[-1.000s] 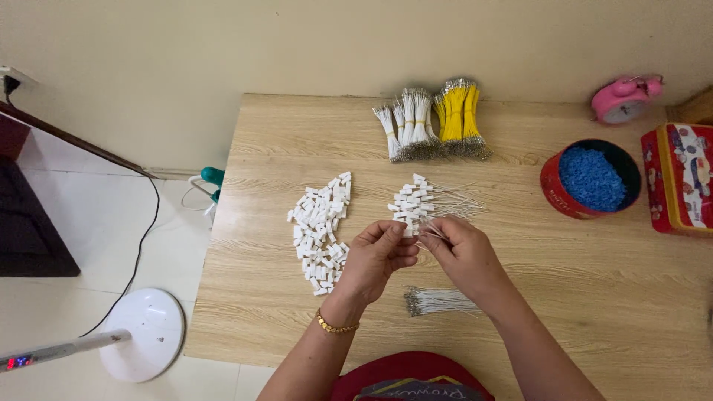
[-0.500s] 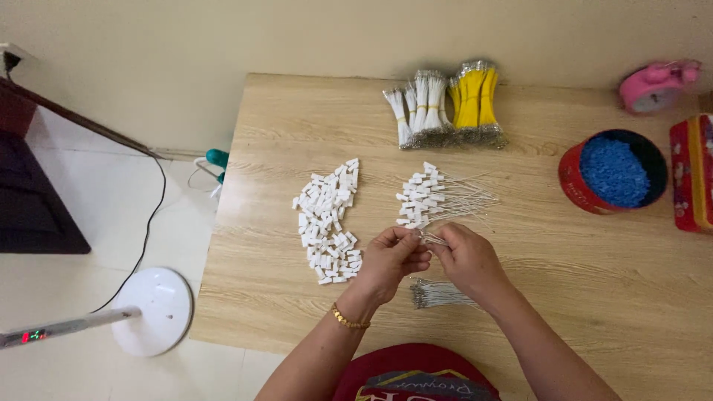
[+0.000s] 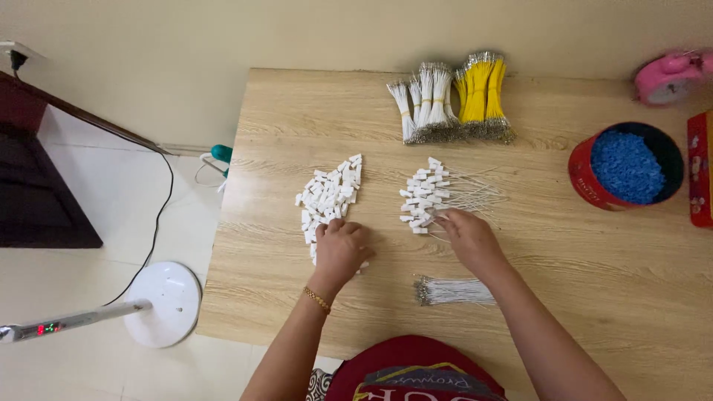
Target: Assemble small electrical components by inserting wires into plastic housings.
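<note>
Nearest to me lies a small bundle of bare white wires (image 3: 454,291) on the wooden table (image 3: 594,312), untouched, just beside my right forearm.

A second ago both my hands were joined at the centre of the table, working together on one piece. They have since parted. My left hand (image 3: 340,249) has moved out to the left and now rests, fingers curled downward, on the near end of the heap of small white connector pieces (image 3: 327,197). The fingertips are buried among the pieces; I cannot tell whether one is already pinched. My right hand (image 3: 468,236) has moved to the lower edge of the pile of finished wires fitted with white ends (image 3: 431,197), fingers loosely spread and flat upon them. It appears to be grasping nothing.

Judgement: the parting of the hands indicates one assembly has been completed and laid on the finished pile, and the cycle is restarting with a fresh connector being sought on the left. A bare wire from the near bundle has yet to be taken up.

Further off, bundles of white wires (image 3: 427,111) and yellow wires (image 3: 481,96) stand at the far edge. To the right sits a red tin of blue pieces (image 3: 627,167), and beyond it a pink object (image 3: 668,74).
</note>
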